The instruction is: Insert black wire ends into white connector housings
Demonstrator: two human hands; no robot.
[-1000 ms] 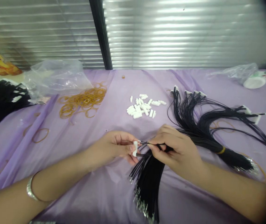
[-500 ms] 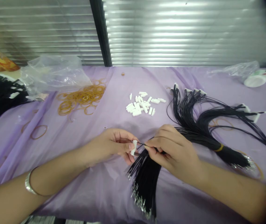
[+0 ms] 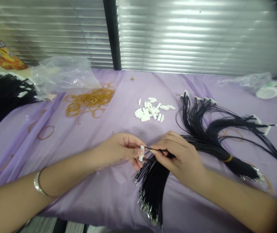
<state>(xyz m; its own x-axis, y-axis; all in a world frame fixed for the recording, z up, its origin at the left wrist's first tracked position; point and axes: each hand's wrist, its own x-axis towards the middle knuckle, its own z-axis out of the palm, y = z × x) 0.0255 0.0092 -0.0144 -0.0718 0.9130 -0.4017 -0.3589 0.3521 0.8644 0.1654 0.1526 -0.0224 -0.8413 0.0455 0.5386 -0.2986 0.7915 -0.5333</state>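
Observation:
Pinched between the thumb and fingers of my left hand (image 3: 126, 151) is a white connector housing (image 3: 141, 153), held upright. My right hand (image 3: 177, 157) closes its fingertips on a thin black wire (image 3: 149, 148) whose end reaches the housing's upper part. Other dark wires enter the housing lower down. How deep the wire sits in the housing is too small to tell. Beneath my right hand a bundle of black wires (image 3: 155, 184) fans toward me, its metal terminals (image 3: 148, 210) at the near end. Some of that bundle is hidden by my right hand.
Loose white housings (image 3: 149, 111) lie in a pile beyond my hands. Rubber bands (image 3: 92, 100) and a clear bag (image 3: 65, 76) are at the left. Finished-looking wire bunches (image 3: 208, 123) and a banded bundle (image 3: 223, 155) lie right, with a white cup (image 3: 267, 91) behind on the purple cloth (image 3: 94, 197).
The view has shifted slightly, so most things appear a little further right. Both hands keep their grips, and more of the wire shows between my right fingertips and the housing.

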